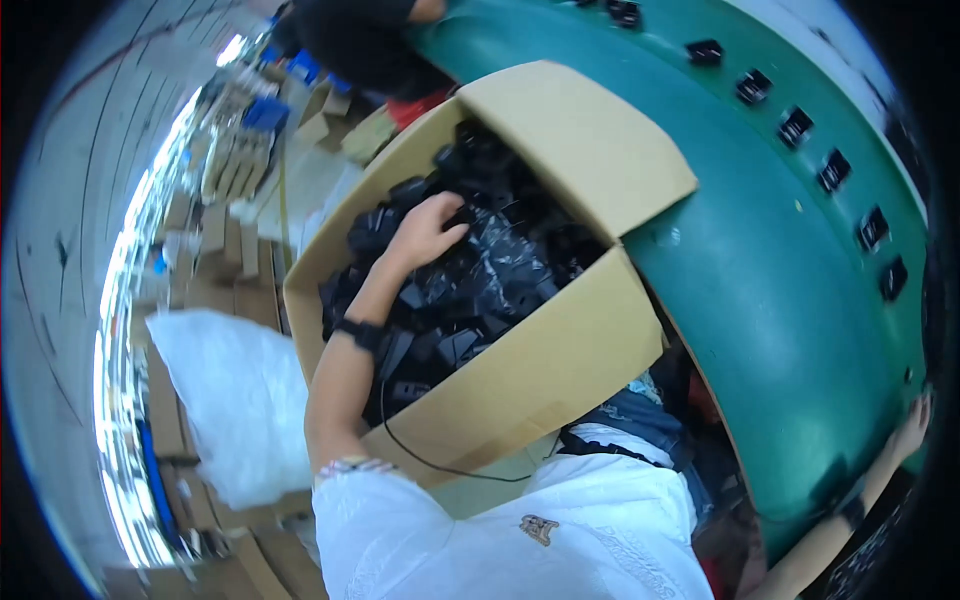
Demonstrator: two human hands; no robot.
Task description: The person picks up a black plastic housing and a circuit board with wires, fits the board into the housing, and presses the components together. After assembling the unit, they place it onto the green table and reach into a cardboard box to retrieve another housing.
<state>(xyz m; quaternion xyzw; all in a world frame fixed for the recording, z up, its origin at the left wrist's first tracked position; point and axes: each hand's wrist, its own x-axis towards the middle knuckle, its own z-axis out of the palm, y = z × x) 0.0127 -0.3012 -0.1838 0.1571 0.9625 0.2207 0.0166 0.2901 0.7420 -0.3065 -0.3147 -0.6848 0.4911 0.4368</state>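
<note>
My left hand (425, 235) reaches into a large cardboard box (520, 375) filled with black plastic parts (405, 355). Its thumb and fingers are apart, just over or touching the parts, and I see nothing held between them. Clear plastic wrapping (505, 255) lies among the parts beside this hand. Far to the right, my right hand (910, 428) is at the outer side of the green table (780, 330). Its fingers run into the dark rim of the picture, so their grip is hidden. Each wrist wears a black band.
Small black units (795, 127) stand in a spaced row along the table's far side. One box flap (585, 140) leans over the table. A thin black cable (430, 462) hangs across the box's near wall. A white plastic bag (235, 400) and cartons sit left; another person (355, 45) is beyond.
</note>
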